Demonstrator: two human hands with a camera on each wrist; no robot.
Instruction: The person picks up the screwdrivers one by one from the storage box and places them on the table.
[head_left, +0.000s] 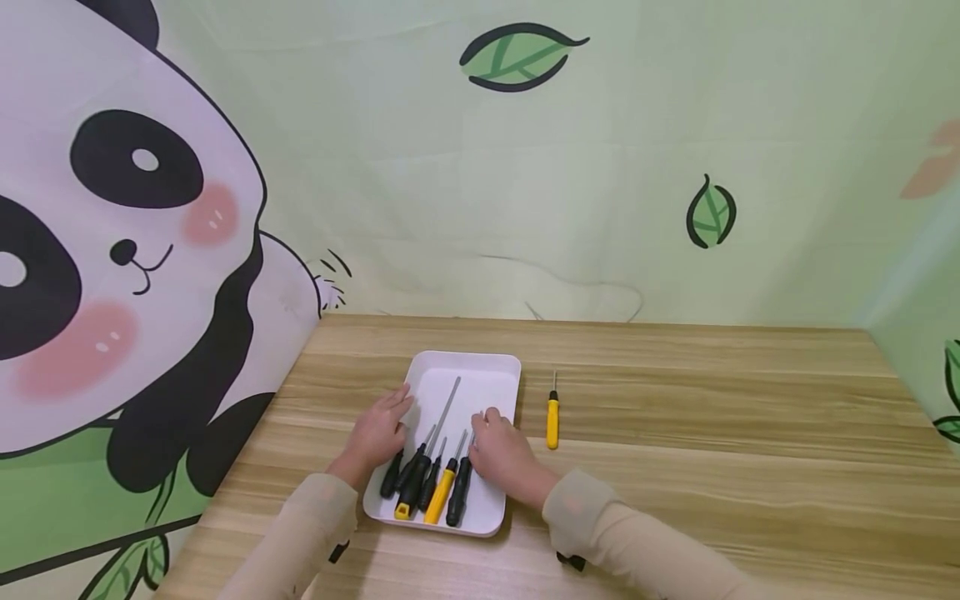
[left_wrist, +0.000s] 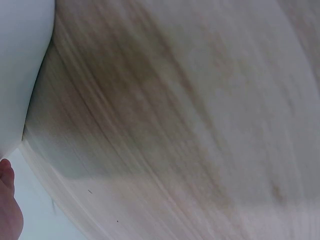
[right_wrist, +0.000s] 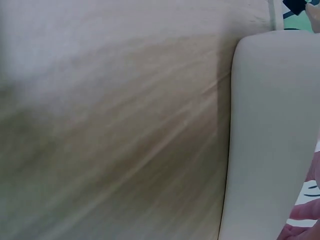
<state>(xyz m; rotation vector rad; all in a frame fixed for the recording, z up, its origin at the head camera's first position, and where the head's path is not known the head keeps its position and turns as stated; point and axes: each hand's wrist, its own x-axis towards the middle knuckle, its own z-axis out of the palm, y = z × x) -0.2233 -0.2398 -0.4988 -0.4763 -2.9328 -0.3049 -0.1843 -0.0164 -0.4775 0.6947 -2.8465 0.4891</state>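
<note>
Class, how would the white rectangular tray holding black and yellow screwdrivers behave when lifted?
The tray will probably stay stiff, given its straight raised rim. It may dip toward its near edge, where the screwdrivers bunch. They might slide on its smooth-looking floor.

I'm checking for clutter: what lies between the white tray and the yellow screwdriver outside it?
Nothing but bare wooden tabletop lies between the white tray and the yellow screwdriver; the head view shows it.

Wood-grain table fills most of view, streaks diagonal. White tray, upper left, cropped. Part of hand just below it; contact unclear. Pale backdrop beyond table edge. 2 small dark marks on wood.
</note>
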